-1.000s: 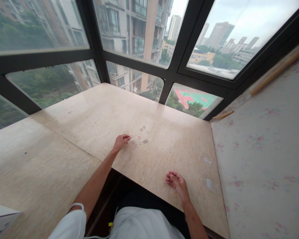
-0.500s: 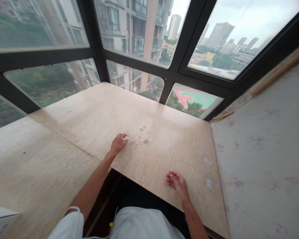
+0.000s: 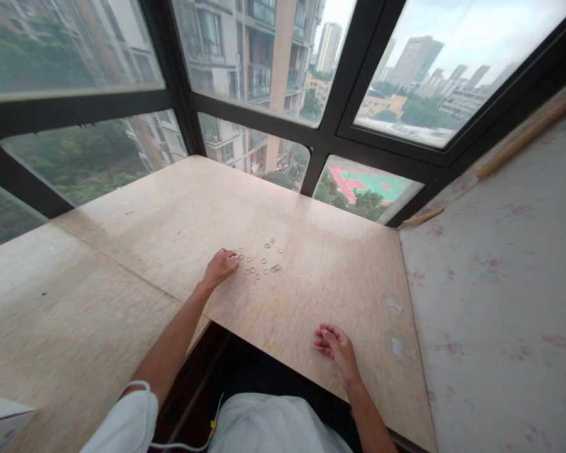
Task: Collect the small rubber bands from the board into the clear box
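Note:
Several small thin rings point(image 3: 263, 261) lie scattered on the beige marbled surface point(image 3: 283, 308). At the left edge of this group is my left hand point(image 3: 221, 267), palm down, with thumb and fingertips a little apart beside the nearest rings. Nothing can be made out between its fingers. My right hand point(image 3: 334, 344) rests near the front edge, well to the right of the rings, its fingers loosely curled with gaps and nothing in them.
Dark window frames point(image 3: 255, 119) border the far side. A flowered wall point(image 3: 495, 283) stands at the right, with two clear plastic bits point(image 3: 397, 347) near it. A white box point(image 3: 4, 421) sits at the lower left.
My left hand has shifted slightly left, and its fingers have moved a little. My right hand has stayed in place.

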Tool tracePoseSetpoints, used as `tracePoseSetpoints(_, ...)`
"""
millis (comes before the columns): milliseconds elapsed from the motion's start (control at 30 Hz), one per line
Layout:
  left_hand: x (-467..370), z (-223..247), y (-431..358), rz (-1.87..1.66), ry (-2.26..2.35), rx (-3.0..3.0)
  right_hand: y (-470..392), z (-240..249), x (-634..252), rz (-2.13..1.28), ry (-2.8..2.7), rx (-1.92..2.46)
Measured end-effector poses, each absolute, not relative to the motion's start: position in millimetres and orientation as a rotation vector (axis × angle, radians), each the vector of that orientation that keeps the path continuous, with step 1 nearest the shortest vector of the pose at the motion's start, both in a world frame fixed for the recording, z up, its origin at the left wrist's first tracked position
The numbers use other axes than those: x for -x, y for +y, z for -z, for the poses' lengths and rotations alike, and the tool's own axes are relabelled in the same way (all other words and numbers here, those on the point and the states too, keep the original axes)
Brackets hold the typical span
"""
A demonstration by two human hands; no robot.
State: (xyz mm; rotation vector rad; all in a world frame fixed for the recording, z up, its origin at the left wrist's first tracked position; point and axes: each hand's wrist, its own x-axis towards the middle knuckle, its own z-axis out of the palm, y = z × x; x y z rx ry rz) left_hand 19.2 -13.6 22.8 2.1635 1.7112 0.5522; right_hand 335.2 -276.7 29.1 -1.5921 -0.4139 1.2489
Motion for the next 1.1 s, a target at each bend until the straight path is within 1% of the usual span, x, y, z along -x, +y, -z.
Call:
tracePoseSetpoints(233,-46.4,-22.0,-2.0,-0.545,1.750,-2.216,-276.2,-29.6,-335.1,-1.246,-0.405,1.594)
tracePoseSetpoints(433,-36.2,-27.5,-5.9,-0.600,1.718,-2.190,-277.2,-28.6,-334.1,-1.227,-0.418,1.591)
tracePoseSetpoints(567,-26.5,-27.8,-21.1,-0.732,1.707,-2.088,-277.0,-27.9,-334.5,-1.235,-0.415,1.595)
tracePoseSetpoints(633,-23.6,-26.9,-28.6,-0.737,1.653,-2.068,-276.6,-27.7,-334.9,-1.238,-0.419,1.601)
tracePoseSetpoints(767,-27.5,-30.9,-34.3,-0.637,1.489,-2.080,-276.3,-28.1,-335.3,-1.248,-0.421,1.605)
tracePoseSetpoints(933,-63.6,-46.6,-29.8,-0.715,1.342,-2.135,-276.4,-27.8,-335.9,-1.251,-0.423,1.600)
tracePoseSetpoints(1100,-118.2,-39.5,-29.9,-0.439,1.243,-2.232,-276.6,-26.8,-335.9,-1.238,-0.419,1.591)
